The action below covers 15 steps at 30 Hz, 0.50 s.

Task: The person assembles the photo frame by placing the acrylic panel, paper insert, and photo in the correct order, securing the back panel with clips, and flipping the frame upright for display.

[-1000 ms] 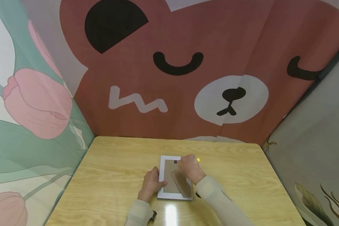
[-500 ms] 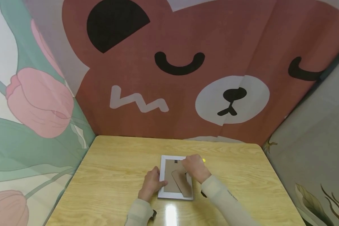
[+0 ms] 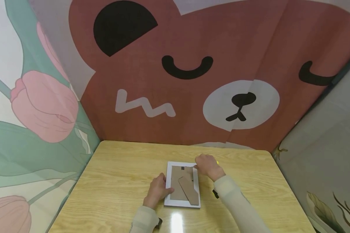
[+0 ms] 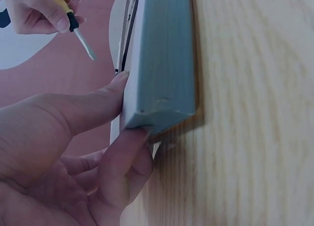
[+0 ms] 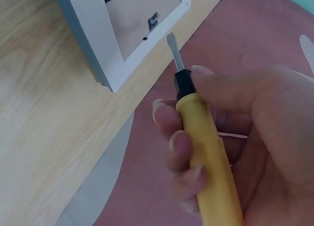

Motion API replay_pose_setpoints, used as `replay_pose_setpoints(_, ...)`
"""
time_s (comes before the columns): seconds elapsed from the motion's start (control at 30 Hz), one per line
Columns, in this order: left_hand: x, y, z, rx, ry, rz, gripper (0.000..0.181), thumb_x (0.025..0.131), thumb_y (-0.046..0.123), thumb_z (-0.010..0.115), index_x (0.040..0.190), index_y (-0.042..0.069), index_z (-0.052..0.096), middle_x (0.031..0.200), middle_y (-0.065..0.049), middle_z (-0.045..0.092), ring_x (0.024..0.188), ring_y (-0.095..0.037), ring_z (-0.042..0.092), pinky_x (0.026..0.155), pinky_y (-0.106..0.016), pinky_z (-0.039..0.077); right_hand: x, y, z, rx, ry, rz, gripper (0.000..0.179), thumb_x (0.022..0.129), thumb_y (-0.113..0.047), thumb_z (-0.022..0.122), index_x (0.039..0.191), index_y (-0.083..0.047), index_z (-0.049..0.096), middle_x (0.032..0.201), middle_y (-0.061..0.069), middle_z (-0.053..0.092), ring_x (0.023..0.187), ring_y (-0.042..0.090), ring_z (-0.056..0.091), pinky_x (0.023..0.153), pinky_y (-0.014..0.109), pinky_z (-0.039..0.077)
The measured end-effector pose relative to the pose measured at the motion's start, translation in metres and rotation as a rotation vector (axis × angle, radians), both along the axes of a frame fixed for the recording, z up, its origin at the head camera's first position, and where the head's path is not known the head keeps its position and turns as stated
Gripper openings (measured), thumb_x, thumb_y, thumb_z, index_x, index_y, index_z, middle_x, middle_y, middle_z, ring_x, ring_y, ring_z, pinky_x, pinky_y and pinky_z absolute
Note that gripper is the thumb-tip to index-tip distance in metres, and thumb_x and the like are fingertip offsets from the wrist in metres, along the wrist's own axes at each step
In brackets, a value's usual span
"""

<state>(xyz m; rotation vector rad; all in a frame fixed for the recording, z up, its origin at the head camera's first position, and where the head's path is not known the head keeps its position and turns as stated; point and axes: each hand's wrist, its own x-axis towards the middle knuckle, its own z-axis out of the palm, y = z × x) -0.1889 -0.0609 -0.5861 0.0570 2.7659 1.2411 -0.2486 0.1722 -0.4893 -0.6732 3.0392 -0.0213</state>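
A white picture frame (image 3: 182, 203) lies back side up on the table, its brown backing board (image 3: 178, 173) and slanted easel leg (image 3: 189, 191) showing. My left hand (image 3: 156, 191) pinches the frame's left edge, thumb on the upper face, fingers at the side; the left wrist view shows this thumb (image 4: 105, 101) close up. In my right hand (image 3: 208, 165) is a flat-head screwdriver (image 5: 203, 142) with a yellow handle and black collar, fingers wrapped round it. Its blade points toward the frame's upper right corner. A small black metal hanger (image 5: 153, 21) sits at the backing's top edge.
The wood-grain table (image 3: 119, 178) extends on all sides of the frame. Behind it hangs a bear-print cloth (image 3: 186, 103), with a tulip-print cloth (image 3: 43, 106) on the left and a grey patterned one (image 3: 323, 145) on the right.
My right hand has moved right with the screwdriver, from over the frame's top to its upper right corner, uncovering more backing. The left hand keeps its grip; the head view has shifted slightly.
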Motion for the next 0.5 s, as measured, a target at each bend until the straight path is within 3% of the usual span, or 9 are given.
replay_pose_setpoints(0.2,0.0,0.001,0.001,0.0,0.003,0.004,0.043,0.075,0.016,0.092,0.098,0.004,0.057,0.08,-0.005,0.06,0.074,-0.018,0.053,0.064,-0.03,0.044,-0.006,0.0,0.002,-0.028,-0.035,-0.028,0.032,0.093,-0.014,0.077,0.065,-0.011,0.06,0.064,0.004,0.06,0.059,0.016,0.048,0.059,0.041,0.046)
replay_pose_setpoints(0.5,0.001,0.001,0.001,0.006,0.002,0.005,0.043,0.076,0.016,0.092,0.097,0.003,0.056,0.08,-0.005,0.059,0.074,-0.018,0.052,0.063,-0.029,0.042,-0.014,-0.004,-0.001,0.035,0.037,-0.022,0.019,0.088,-0.022,0.082,0.074,-0.014,0.075,0.069,0.003,0.07,0.058,0.017,0.057,0.062,0.044,0.053)
